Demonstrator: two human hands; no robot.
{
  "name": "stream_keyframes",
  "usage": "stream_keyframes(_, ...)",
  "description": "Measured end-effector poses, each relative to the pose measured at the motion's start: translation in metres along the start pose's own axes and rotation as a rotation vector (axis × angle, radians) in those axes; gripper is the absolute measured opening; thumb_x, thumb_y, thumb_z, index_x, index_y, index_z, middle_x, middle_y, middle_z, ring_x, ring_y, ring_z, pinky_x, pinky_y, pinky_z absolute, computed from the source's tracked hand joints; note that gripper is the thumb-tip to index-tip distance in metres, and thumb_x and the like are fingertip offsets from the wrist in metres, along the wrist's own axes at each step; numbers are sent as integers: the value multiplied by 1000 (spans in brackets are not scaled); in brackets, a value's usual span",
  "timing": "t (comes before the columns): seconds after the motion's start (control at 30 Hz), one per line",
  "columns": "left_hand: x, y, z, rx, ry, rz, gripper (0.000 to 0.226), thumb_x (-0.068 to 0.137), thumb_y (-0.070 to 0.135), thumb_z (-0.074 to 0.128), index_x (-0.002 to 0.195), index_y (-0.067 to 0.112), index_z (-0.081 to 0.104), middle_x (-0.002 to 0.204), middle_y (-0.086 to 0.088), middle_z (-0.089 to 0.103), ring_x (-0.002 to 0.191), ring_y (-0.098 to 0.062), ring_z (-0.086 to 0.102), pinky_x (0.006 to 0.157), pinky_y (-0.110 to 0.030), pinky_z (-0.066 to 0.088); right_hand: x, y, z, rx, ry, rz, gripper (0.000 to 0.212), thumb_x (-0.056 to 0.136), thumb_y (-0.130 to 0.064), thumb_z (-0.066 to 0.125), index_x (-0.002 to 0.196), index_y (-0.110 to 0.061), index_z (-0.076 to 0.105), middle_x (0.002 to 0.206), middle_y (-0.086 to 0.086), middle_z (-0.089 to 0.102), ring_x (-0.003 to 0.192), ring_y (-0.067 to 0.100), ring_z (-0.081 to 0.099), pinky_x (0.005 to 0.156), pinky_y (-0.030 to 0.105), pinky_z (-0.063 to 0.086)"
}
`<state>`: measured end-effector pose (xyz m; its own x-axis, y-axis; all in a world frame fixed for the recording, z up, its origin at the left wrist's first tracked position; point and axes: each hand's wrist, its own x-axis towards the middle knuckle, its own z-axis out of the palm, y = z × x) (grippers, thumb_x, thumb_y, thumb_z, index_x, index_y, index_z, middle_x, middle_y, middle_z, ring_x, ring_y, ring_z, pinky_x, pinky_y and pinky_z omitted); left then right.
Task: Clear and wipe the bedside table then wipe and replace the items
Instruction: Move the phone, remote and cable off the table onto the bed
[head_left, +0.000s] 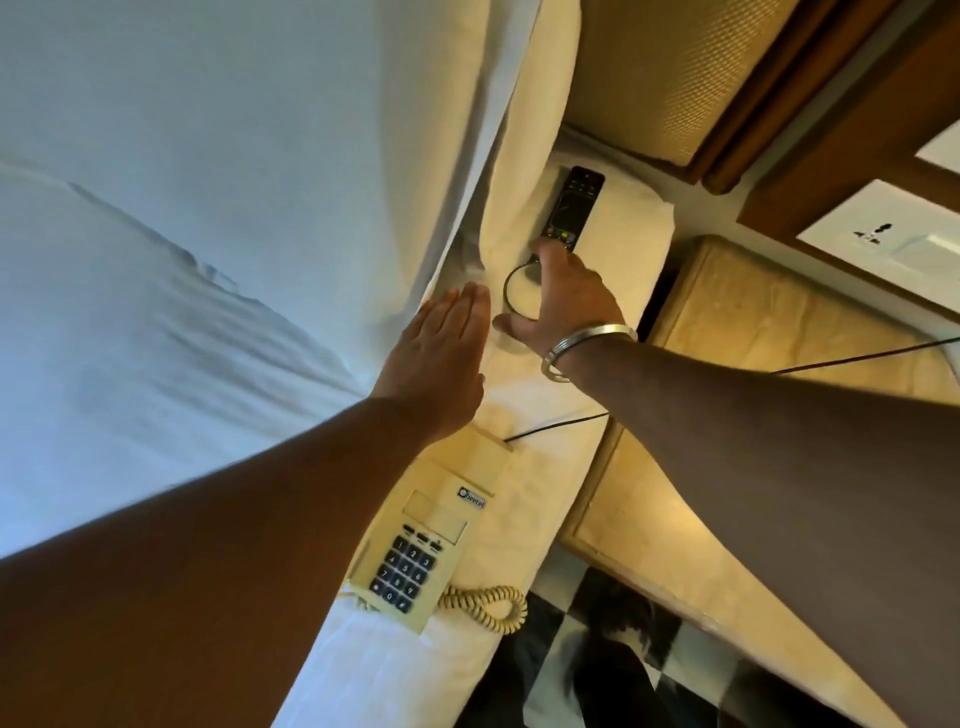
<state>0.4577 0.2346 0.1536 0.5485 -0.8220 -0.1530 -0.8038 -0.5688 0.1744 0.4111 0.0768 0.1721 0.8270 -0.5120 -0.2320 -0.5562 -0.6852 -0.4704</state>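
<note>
Left hand (441, 353): flat, fingers straight and together, released, resting on white bed (156, 260) edge. Right hand (563, 301): arm extended toward 11 o'clock, fingertips at lower end of black remote (574, 205); whether grip closes on it, cannot tell. Remote and cream telephone (421, 545) lie on bed, telephone at 6 o'clock. Marble-topped desk (769, 312) at 3 o'clock; wall socket (878, 234) above.

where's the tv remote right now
In the head view the remote lies on the white bed edge, upper centre, under the right hand's fingertips, beyond the phone.
</note>
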Motion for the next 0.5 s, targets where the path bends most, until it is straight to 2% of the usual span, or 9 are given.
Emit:
stream_keyframes(0.07,-11,3,5,2,-6,4,86,95,26,61,158,7,5,167,-12,11,154,-27,7,119,-34,0,-8,-1,-1,-4,3,-15,86,66,-51,77,135,-22,33,130,7,52,115,30,52,91,40,48)
stream_keyframes(0.13,-25,34,5,-11,-74,51,88,95,28,61,158,7,2,167,-13,7,154,-27,3,121,-35,0,-42,22,-23,19,10,32,84,71,-49,73,139,-21,32,136,7,48,121,29,48,94,39,45)
stream_keyframes(0.23,-35,55,10,-17,-109,32,90,95,32,59,158,6,0,167,-15,4,154,-28,0,123,-38,3,-76,48,-35,47,70,28,74,80,-43,67,141,-21,32,138,5,47,123,28,46,94,37,43)
stream_keyframes(0.33,-40,49,14,20,-45,-28,93,90,33,64,157,3,6,165,-20,10,153,-34,9,122,-44,8,-95,57,-33,8,102,-13,66,83,-36,64,140,-19,36,139,6,47,125,28,45,97,37,41)
stream_keyframes(0.43,-48,56,21,64,41,-61,97,85,33,69,157,4,11,163,-24,14,151,-40,15,121,-50,11,-139,87,-21,-13,66,47,65,82,-36,63,140,-19,37,139,6,46,126,28,44,98,40,42)
stream_keyframes(0.5,-50,90,34,98,53,34,98,86,38,65,157,7,6,165,-22,9,152,-39,10,121,-50,6,-185,130,-16,-31,20,156,66,83,-38,61,141,-20,34,141,5,44,127,27,42,100,40,41)
